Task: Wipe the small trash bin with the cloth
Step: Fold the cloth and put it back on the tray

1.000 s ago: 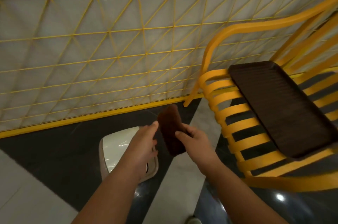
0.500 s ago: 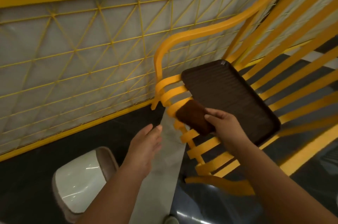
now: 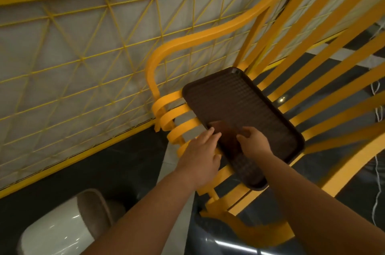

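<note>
The small white trash bin (image 3: 58, 231) with a brown band stands on the dark floor at the lower left. A dark brown folded cloth (image 3: 226, 131) lies on the near end of a brown tray (image 3: 250, 108). My right hand (image 3: 253, 143) rests on the cloth's right side, fingers curled over it. My left hand (image 3: 203, 150) is at the cloth's left edge, fingers extended and touching it and the tray rim. Both hands are well to the upper right of the bin.
The tray sits on the slatted seat of a yellow chair (image 3: 312, 92). A yellow lattice panel (image 3: 83, 56) lines the wall behind. A pale floor strip (image 3: 173, 163) runs between bin and chair. White cords (image 3: 377, 108) hang at the far right.
My right hand carried the cloth from above the bin to the tray on the chair. My left hand followed to the cloth's left edge. The view swung right, shifting the bin to the lower left.
</note>
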A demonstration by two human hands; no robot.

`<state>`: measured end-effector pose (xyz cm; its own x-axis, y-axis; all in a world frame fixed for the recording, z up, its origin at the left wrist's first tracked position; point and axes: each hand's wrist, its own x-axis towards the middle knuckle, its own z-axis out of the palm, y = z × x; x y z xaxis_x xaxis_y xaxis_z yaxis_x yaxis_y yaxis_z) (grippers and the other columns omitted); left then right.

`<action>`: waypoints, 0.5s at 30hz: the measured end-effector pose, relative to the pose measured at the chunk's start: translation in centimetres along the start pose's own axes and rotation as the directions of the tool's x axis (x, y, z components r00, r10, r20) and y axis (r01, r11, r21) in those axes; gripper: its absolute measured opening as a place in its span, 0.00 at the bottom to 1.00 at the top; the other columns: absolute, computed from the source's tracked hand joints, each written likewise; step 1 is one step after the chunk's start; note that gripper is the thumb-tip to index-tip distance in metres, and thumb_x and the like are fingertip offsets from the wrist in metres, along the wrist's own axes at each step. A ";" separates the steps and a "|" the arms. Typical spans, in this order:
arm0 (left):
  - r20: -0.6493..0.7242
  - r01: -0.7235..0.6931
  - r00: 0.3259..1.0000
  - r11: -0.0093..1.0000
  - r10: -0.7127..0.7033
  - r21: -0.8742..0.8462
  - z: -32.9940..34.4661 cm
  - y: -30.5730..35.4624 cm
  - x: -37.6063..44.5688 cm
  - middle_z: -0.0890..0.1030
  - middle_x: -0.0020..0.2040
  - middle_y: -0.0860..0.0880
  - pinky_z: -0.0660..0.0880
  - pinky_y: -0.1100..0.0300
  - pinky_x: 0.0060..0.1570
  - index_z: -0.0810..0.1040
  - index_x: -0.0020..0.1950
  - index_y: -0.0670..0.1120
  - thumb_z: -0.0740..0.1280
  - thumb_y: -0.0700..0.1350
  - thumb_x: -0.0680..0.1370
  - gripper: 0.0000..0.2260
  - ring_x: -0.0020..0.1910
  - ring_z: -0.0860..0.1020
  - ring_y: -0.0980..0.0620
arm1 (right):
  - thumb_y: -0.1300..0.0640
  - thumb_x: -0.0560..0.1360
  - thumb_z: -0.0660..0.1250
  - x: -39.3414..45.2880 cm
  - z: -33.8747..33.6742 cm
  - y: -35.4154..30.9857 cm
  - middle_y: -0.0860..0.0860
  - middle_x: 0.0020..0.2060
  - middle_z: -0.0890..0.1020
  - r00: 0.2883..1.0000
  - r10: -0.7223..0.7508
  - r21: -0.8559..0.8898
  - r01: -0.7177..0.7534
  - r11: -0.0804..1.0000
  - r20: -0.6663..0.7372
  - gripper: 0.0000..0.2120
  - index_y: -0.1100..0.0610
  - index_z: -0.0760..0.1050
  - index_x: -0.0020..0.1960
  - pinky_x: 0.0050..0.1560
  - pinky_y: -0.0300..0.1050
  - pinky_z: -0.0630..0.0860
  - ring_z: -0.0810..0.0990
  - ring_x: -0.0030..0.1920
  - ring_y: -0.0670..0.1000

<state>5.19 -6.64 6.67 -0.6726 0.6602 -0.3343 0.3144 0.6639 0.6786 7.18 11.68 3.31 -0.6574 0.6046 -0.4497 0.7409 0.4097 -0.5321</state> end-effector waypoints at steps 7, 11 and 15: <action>0.165 -0.099 0.986 0.845 0.013 0.525 3.3 0.1 4.8 0.40 0.80 0.50 0.36 0.45 0.74 0.41 0.79 0.47 0.51 0.53 0.82 0.29 0.78 0.38 0.51 | 0.59 0.78 0.56 -0.1 1.3 2.9 0.50 0.62 0.72 0.897 -0.404 -0.392 0.442 0.807 0.179 0.18 0.50 0.73 0.65 0.59 0.50 0.72 0.69 0.62 0.55; 0.267 -0.095 0.957 0.752 -0.111 0.652 4.3 -0.9 5.2 0.44 0.80 0.50 0.32 0.41 0.72 0.45 0.79 0.48 0.45 0.57 0.82 0.28 0.78 0.40 0.51 | 0.59 0.79 0.56 0.5 2.7 4.1 0.53 0.73 0.62 0.885 -0.171 -0.597 0.424 0.681 0.433 0.24 0.56 0.60 0.74 0.70 0.51 0.62 0.61 0.71 0.56; 0.273 -0.066 0.953 0.788 -0.133 0.613 4.7 -2.7 3.8 0.43 0.80 0.50 0.32 0.41 0.72 0.47 0.79 0.49 0.46 0.59 0.81 0.28 0.78 0.39 0.52 | 0.60 0.78 0.55 0.5 3.1 3.7 0.53 0.75 0.57 0.896 -0.116 -0.615 0.384 0.689 0.429 0.26 0.57 0.56 0.75 0.71 0.54 0.60 0.57 0.73 0.56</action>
<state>4.91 -4.27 0.53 -0.4997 0.6369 -0.5871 0.7024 0.6946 0.1556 9.13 11.37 -1.11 -0.7342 0.2012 -0.6485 0.3424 0.9345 -0.0977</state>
